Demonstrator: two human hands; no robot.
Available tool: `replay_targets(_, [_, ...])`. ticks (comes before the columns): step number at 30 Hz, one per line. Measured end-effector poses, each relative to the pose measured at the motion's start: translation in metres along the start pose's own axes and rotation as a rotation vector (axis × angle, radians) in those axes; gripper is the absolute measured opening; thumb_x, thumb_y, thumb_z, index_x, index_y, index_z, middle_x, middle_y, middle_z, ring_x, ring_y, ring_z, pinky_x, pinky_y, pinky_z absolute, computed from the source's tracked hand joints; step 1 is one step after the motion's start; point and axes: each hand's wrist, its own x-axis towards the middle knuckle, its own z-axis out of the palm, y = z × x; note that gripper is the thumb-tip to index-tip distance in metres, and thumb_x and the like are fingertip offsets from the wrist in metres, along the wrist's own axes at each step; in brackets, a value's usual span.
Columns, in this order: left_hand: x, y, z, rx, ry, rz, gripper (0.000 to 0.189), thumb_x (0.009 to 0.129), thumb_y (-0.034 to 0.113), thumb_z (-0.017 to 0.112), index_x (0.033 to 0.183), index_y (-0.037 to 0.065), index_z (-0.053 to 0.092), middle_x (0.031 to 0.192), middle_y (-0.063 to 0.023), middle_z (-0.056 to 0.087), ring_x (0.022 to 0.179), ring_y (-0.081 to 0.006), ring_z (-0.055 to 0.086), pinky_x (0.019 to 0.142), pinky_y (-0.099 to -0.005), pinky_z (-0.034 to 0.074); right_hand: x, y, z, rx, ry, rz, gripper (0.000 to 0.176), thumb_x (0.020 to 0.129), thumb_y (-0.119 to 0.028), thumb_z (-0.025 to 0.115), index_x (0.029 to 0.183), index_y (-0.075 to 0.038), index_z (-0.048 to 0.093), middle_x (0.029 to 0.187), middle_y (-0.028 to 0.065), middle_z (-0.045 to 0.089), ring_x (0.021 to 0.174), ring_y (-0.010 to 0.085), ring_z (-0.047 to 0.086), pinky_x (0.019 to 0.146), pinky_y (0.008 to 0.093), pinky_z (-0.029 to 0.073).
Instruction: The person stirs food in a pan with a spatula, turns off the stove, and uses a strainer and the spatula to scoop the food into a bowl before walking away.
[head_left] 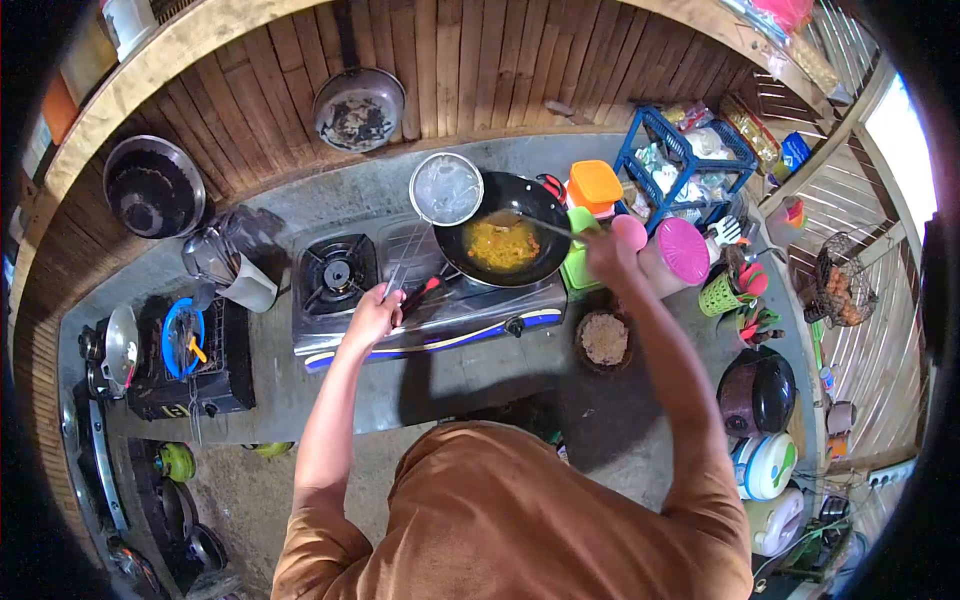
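Note:
My left hand (374, 318) is closed around the wire handle of a round mesh strainer (446, 189), which is held over the left rim of a black wok (520, 200). The wok sits on the right burner of a metal gas stove (440, 320), and yellowish oil with small food bits (500, 246) lies in it. Beside my left hand is the wok's red-and-black handle (424, 292). My right hand (611, 258), slightly blurred, grips the handle of a metal spatula (540, 227) whose head dips into the oil.
A bowl of pale crumbly food (604, 339) stands on the counter right of the stove. Orange (594, 186), green (580, 240) and pink-lidded containers (682, 252) crowd the wok's right side, with a blue rack (684, 160) behind. The left burner (337, 272) holds no pan.

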Motion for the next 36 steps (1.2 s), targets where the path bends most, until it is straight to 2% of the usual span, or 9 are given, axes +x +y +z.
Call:
replay_targets(5, [0.016,0.000,-0.018,0.053,-0.019,-0.033,0.016,0.088,0.020,0.048,0.088,0.005,0.054,0.052,0.0026,0.043,0.041,-0.0063,0.038,0.037,-0.0238,0.027,0.030,0.033,-0.095,0.029,-0.024,-0.118,0.015,0.070,-0.018,0.054,0.079,-0.011,0.064,0.076,0.0115,0.062,0.067,0.0289,0.061,0.058,0.0412,0.048])
replay_targets(10, [0.030,-0.004,-0.022,0.331,0.063,0.148,0.020,0.089,0.023,0.049,0.088,0.004,0.057,0.055,0.0017,0.046,0.048,-0.0079,0.040,0.045,-0.0261,0.031,0.071,0.038,-0.141,0.265,-0.395,0.045,0.017,0.068,-0.014,0.054,0.078,-0.010,0.066,0.081,0.0164,0.063,0.079,0.0310,0.061,0.070,0.0386,0.049])
replay_targets(16, [0.038,-0.007,-0.022,0.445,0.122,0.251,0.024,0.088,0.025,0.050,0.091,0.003,0.058,0.060,-0.0038,0.052,0.055,-0.0121,0.048,0.054,-0.0289,0.038,0.106,0.025,-0.186,0.235,-0.642,0.006,0.012,0.065,-0.015,0.059,0.071,-0.008,0.067,0.065,0.0119,0.062,0.065,0.0265,0.063,0.059,0.0369,0.049])
replay_targets(18, [0.038,-0.001,-0.021,0.452,0.107,0.225,0.025,0.088,0.026,0.050,0.091,0.003,0.058,0.061,-0.0050,0.054,0.056,-0.0132,0.049,0.056,-0.0295,0.040,0.118,0.013,-0.200,0.242,-0.746,-0.026,0.015,0.066,-0.012,0.059,0.074,-0.001,0.065,0.073,0.0148,0.064,0.067,0.0257,0.063,0.060,0.0371,0.049])
replay_targets(20, [0.036,0.007,-0.021,0.510,0.089,0.142,0.028,0.085,0.028,0.052,0.094,0.002,0.059,0.086,-0.0197,0.062,0.086,-0.0343,0.059,0.073,-0.0403,0.044,0.124,0.003,-0.201,0.116,-0.805,0.018,0.016,0.067,-0.013,0.061,0.075,0.000,0.065,0.075,0.0133,0.065,0.068,0.0242,0.063,0.059,0.0369,0.049])
replay_targets(24, [0.040,0.004,-0.018,0.527,0.121,0.176,0.029,0.084,0.028,0.053,0.095,0.002,0.059,0.087,-0.0210,0.061,0.087,-0.0355,0.059,0.073,-0.0411,0.044,0.141,-0.004,-0.164,0.214,-0.987,0.129,0.017,0.071,-0.016,0.059,0.078,-0.003,0.067,0.078,0.0110,0.066,0.070,0.0220,0.063,0.060,0.0352,0.049])
replay_targets(30, [0.033,0.011,-0.017,0.606,0.142,0.143,0.028,0.085,0.027,0.050,0.095,0.002,0.060,0.087,-0.0220,0.061,0.088,-0.0357,0.058,0.075,-0.0422,0.044,0.102,0.006,-0.143,0.270,-0.754,-0.073,0.019,0.070,-0.020,0.057,0.071,-0.004,0.067,0.066,0.0107,0.064,0.062,0.0214,0.064,0.056,0.0342,0.049])
replay_targets(32, [0.030,0.013,-0.018,0.587,0.144,0.153,0.028,0.085,0.027,0.050,0.093,0.003,0.061,0.086,-0.0218,0.061,0.088,-0.0354,0.059,0.075,-0.0422,0.044,0.086,0.018,-0.110,0.079,-0.492,-0.419,0.018,0.069,-0.018,0.055,0.073,-0.005,0.067,0.069,0.0116,0.064,0.067,0.0244,0.064,0.060,0.0339,0.049])
replay_targets(36, [0.034,0.012,-0.020,0.561,0.130,0.142,0.026,0.085,0.026,0.049,0.090,0.004,0.062,0.084,-0.0211,0.061,0.087,-0.0351,0.059,0.075,-0.0424,0.044,0.049,0.017,-0.059,0.356,-0.271,-0.248,0.020,0.072,-0.017,0.052,0.080,-0.009,0.068,0.078,0.0130,0.065,0.074,0.0265,0.063,0.070,0.0360,0.049])
